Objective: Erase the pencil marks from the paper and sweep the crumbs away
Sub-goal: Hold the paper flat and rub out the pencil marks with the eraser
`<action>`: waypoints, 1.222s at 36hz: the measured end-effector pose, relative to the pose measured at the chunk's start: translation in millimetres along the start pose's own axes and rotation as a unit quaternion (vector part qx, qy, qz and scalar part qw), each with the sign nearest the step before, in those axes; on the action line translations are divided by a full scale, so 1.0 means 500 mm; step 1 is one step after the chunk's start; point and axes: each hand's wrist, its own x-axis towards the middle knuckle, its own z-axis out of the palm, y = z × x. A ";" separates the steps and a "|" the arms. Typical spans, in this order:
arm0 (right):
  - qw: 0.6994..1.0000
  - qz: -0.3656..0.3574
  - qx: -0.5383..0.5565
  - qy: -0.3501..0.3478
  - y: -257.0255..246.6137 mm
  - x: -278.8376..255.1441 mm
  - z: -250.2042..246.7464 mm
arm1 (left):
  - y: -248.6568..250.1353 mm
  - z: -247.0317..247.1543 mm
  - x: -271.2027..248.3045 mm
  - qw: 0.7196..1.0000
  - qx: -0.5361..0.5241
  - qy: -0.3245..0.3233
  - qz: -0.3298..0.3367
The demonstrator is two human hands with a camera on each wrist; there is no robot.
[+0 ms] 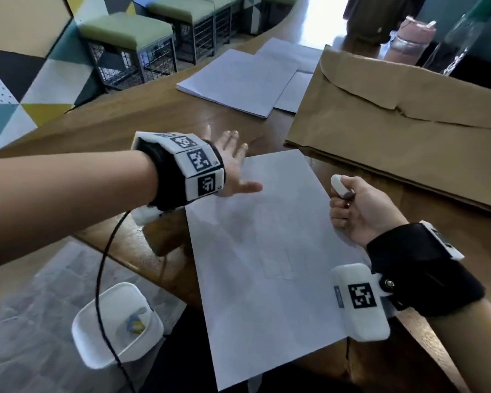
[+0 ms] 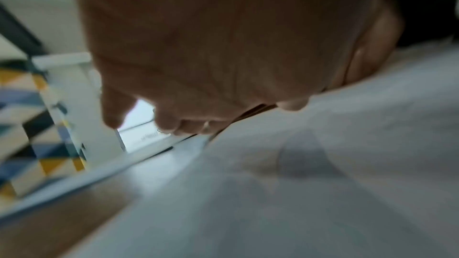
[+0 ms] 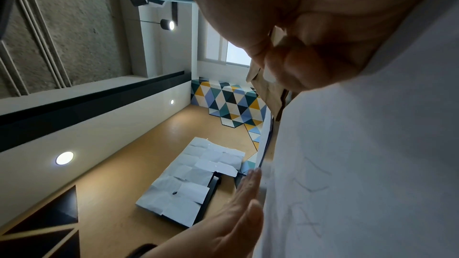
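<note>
A white sheet of paper [image 1: 267, 259] with faint pencil marks lies on the wooden table [image 1: 131, 123], its near end hanging over the table's front edge. My left hand [image 1: 233, 163] lies flat with spread, straight fingers at the sheet's far left corner. My right hand [image 1: 360, 208] rests on the sheet's right edge, fingers curled round a white eraser [image 1: 339, 186] whose end sticks up out of the fist. In the right wrist view the pencil strokes [image 3: 313, 187] show on the paper [image 3: 372, 164], and the left hand [image 3: 238, 213] lies flat at its edge.
A large brown envelope [image 1: 403, 123] lies right behind the sheet. A stack of white papers [image 1: 238, 80] sits further back. A white bin [image 1: 116, 327] stands on the floor below the table's front left. A pink bottle [image 1: 408, 38] and a clear bottle [image 1: 462, 35] stand at the far right.
</note>
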 end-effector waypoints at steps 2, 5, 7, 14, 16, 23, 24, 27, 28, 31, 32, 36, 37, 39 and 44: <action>1.000 -0.012 -0.014 0.003 -0.002 -0.007 0.009 | 0.015 0.007 -0.022 0.997 -0.026 -0.019 0.076; 0.998 -0.021 -0.054 -0.026 -0.010 -0.019 0.021 | 0.040 0.027 -0.042 0.986 -0.066 -0.068 0.140; 0.993 -0.023 -0.094 -0.067 -0.023 -0.028 0.030 | 0.037 0.030 -0.033 0.985 -0.072 -0.073 0.142; 0.892 -0.141 -0.410 -0.133 -0.075 -0.041 0.075 | -0.016 0.015 0.002 0.983 -0.084 -0.083 0.139; 0.831 -0.182 -0.514 -0.115 -0.084 -0.036 0.092 | -0.022 0.017 0.008 0.980 -0.114 -0.079 0.141; 0.722 -0.196 -0.661 -0.062 -0.083 -0.005 0.169 | -0.017 0.029 0.021 0.978 -0.156 -0.025 0.135; 0.704 -0.199 -0.679 -0.065 -0.074 -0.004 0.182 | -0.018 0.033 0.025 0.979 -0.154 -0.028 0.133; 0.660 -0.212 -0.711 -0.115 -0.042 -0.019 0.213 | -0.019 0.040 0.035 0.976 -0.155 -0.025 0.152; 0.646 -0.215 -0.721 -0.128 -0.036 -0.024 0.218 | -0.019 0.041 0.037 0.976 -0.154 -0.022 0.155; 0.627 -0.215 -0.742 -0.103 -0.050 -0.018 0.218 | -0.017 0.042 0.035 0.978 -0.145 -0.018 0.147; 0.625 -0.216 -0.746 -0.081 -0.058 -0.016 0.217 | -0.017 0.040 0.033 0.980 -0.139 -0.022 0.142; 0.580 -0.244 -0.775 -0.066 -0.058 -0.021 0.231 | -0.015 0.039 0.032 0.979 -0.144 -0.021 0.145; 0.568 -0.250 -0.780 -0.080 -0.051 -0.026 0.239 | -0.015 0.038 0.031 0.977 -0.145 -0.016 0.156; 0.564 -0.244 -0.781 -0.113 -0.038 -0.037 0.247 | -0.014 0.037 0.029 0.973 -0.146 -0.008 0.176; 0.575 -0.221 -0.786 -0.046 -0.063 -0.015 0.223 | -0.014 0.040 0.030 0.980 -0.135 -0.022 0.141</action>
